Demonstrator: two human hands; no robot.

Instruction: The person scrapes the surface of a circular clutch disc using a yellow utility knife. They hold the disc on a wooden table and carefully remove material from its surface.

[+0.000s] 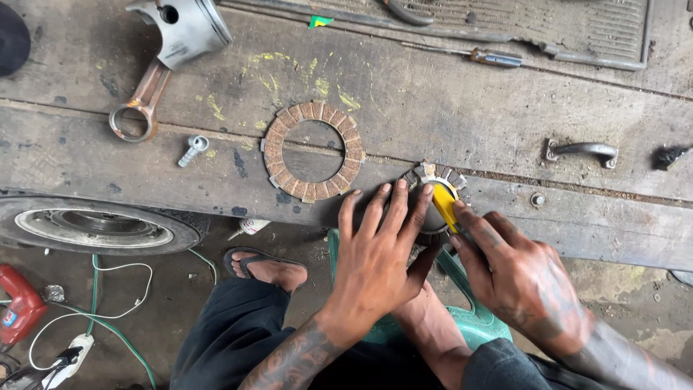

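Left hand (379, 249) spreads flat over the clutch plate (433, 209); right hand (516, 278) grips a yellow tool (445, 204). Friction ring (312, 150) lies just left, piston (173, 43) beyond.

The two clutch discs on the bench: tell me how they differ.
The free friction disc lies flat and untouched, its whole ring in view; the held disc sits at the bench edge, mostly covered by the left hand.

The free disc shows brown pads around an open centre; the held disc shows greyish segments, and the right hand presses a yellow tool on it.

Both are segmented rings on the wooden bench.
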